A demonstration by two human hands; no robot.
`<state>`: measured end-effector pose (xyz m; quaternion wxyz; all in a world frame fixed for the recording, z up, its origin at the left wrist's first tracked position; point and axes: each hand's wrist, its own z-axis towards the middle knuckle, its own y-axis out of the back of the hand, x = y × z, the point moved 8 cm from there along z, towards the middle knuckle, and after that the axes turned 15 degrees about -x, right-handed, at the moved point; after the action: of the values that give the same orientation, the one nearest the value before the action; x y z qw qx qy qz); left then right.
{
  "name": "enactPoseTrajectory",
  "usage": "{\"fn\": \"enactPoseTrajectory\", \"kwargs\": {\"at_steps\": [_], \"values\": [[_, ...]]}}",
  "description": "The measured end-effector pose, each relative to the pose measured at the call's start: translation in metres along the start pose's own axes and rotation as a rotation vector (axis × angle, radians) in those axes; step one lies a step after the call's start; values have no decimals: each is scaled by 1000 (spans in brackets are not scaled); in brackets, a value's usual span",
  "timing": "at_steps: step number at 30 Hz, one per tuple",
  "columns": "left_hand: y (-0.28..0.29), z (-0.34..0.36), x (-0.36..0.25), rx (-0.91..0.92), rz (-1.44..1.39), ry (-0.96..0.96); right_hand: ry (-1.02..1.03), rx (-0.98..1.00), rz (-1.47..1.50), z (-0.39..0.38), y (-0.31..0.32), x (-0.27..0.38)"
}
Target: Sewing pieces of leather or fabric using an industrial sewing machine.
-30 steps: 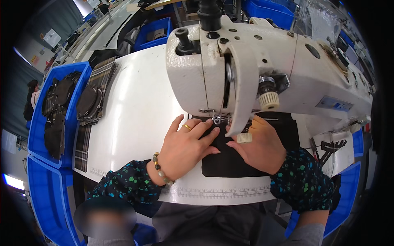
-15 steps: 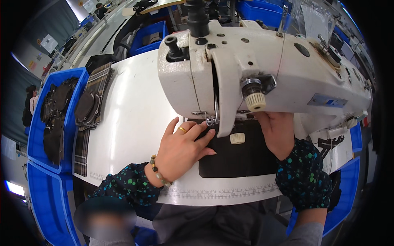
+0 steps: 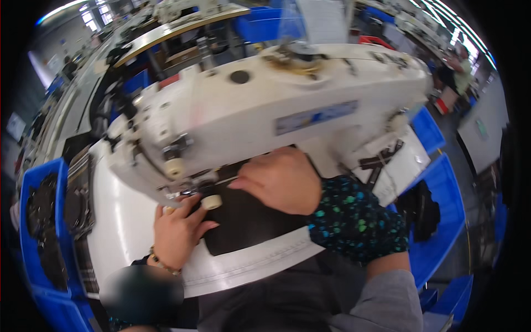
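A white sewing machine point(image 3: 354, 83) spans the work table over a black panel point(image 3: 254, 232). My left hand point(image 3: 180, 229) rests at the panel's left part beside the presser foot, fingers apart, with a ring and a bead bracelet. My right hand point(image 3: 276, 180) is under the machine's arm with fingers curled at the dark panel; what they hold is hidden. A cream knob point(image 3: 212, 202) sits between the hands. The frame is blurred.
Blue bins with dark pieces stand left point(image 3: 25, 232) and right point(image 3: 453, 210). Folded plaid fabric point(image 3: 78, 199) lies at the table's left edge. Dark strips point(image 3: 381, 163) lie at the right. A person point(image 3: 462, 72) is in the right background.
The view has swung rightward and blurred. My right hand has moved up under the machine's arm, its fingers now curled. My left hand remains by the presser foot.
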<state>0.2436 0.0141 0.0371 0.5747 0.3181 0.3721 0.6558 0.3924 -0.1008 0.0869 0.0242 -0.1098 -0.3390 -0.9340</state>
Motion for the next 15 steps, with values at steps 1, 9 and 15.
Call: {"fn": "enactPoseTrajectory", "kwargs": {"at_steps": [1,9,15], "values": [[2,3,-3,-36,-6,-26,40,-69,8,-4,15,5],[0,-1,-4,-47,-64,27,-23,-413,-257,-46,143,-33],[-8,-6,-1,-41,-86,115,-345,-1137,-519,-102,277,-173]]}}
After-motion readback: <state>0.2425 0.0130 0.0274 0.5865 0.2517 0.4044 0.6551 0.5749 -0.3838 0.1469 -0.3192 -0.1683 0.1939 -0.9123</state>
